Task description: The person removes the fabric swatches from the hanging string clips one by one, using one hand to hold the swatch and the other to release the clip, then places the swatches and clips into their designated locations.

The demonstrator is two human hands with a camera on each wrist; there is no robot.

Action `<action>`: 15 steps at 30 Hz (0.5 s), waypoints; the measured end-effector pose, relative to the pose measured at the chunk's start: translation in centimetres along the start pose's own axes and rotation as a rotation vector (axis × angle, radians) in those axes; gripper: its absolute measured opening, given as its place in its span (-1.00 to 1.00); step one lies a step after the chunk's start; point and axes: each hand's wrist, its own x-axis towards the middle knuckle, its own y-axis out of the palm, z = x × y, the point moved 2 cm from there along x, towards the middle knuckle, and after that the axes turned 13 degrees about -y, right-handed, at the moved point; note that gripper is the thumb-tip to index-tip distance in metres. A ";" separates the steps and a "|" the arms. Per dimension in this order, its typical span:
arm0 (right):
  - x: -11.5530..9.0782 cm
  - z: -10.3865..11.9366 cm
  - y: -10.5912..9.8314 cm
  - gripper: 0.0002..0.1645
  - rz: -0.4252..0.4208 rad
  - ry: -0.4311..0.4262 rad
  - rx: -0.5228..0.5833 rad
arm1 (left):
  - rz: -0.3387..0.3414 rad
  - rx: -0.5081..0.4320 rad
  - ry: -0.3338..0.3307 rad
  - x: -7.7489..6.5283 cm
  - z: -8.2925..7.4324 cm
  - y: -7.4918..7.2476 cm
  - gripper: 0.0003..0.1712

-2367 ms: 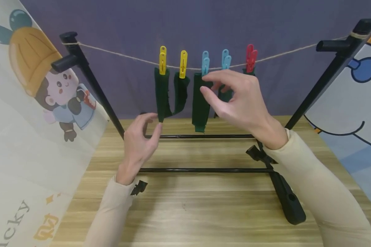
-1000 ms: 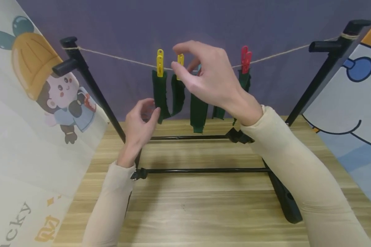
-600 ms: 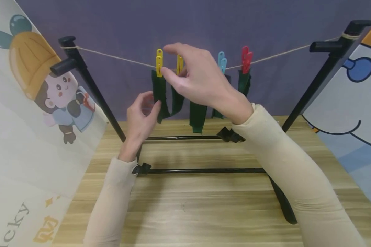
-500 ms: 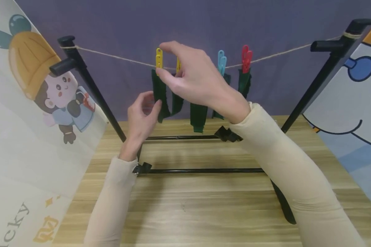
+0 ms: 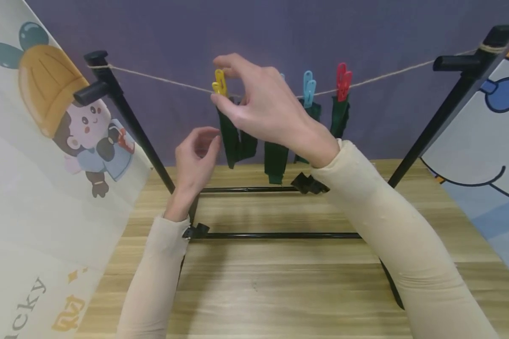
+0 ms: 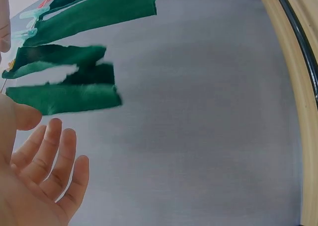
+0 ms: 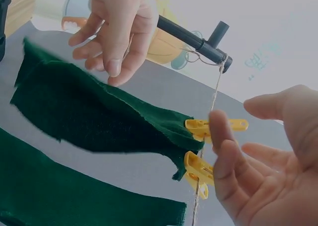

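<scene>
Dark green cloth [image 5: 229, 143] hangs in a loop below two yellow clothespins on a thin string. My right hand [image 5: 267, 103] is at the left yellow clothespin [image 5: 219, 84], which leans over. In the right wrist view a fingertip overlaps that clothespin [image 7: 196, 128], while the thumb stands apart from it. The second yellow clothespin [image 7: 198, 167] is hidden behind my right hand in the head view. Just left of the cloth's edge is my left hand [image 5: 195, 162], thumb and fingers apart, holding nothing; its palm and spread fingers [image 6: 64, 161] show in the left wrist view.
The string [image 5: 165, 80] runs between two black posts [image 5: 131, 122]. Right of the yellow pins, more green cloth [image 5: 275, 162] hangs from blue clothespins [image 5: 308, 89] and a red one [image 5: 343, 82]. Black rods [image 5: 280, 235] cross low over the wooden tabletop [image 5: 288, 287].
My right hand has moved left from before the blue clothespins to the left yellow one. That clothespin and its cloth have swung and tilted. My left hand has risen beside the cloth.
</scene>
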 end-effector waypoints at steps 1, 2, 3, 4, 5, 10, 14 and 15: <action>0.1 0.0 0.0 -0.32 -0.008 -0.005 -0.003 | -0.004 0.000 0.000 0.0 0.0 0.0 -0.72; 0.1 0.0 0.0 -0.33 -0.017 -0.008 -0.010 | -0.007 0.000 0.002 0.0 0.0 -0.1 -0.74; 0.2 0.0 0.0 -0.34 -0.024 -0.011 -0.022 | -0.011 0.001 0.004 0.0 0.0 -0.1 -0.75; 0.2 0.0 -0.1 -0.36 -0.030 -0.014 -0.038 | -0.012 -0.002 0.005 0.0 0.1 -0.1 -0.75; 0.2 0.0 -0.1 -0.38 -0.032 -0.017 -0.055 | -0.012 -0.004 0.005 0.0 0.1 -0.1 -0.75; 0.2 -0.2 -0.3 -0.49 -0.039 -0.007 -0.110 | -0.002 -0.010 -0.002 0.1 0.2 0.0 -0.72; 0.1 -0.2 -0.3 -0.50 -0.042 0.007 -0.121 | -0.027 -0.021 -0.006 0.2 0.1 0.1 -0.68; 0.1 -0.2 -0.4 -0.50 -0.041 0.009 -0.124 | -0.039 -0.027 -0.005 0.2 0.1 0.1 -0.68</action>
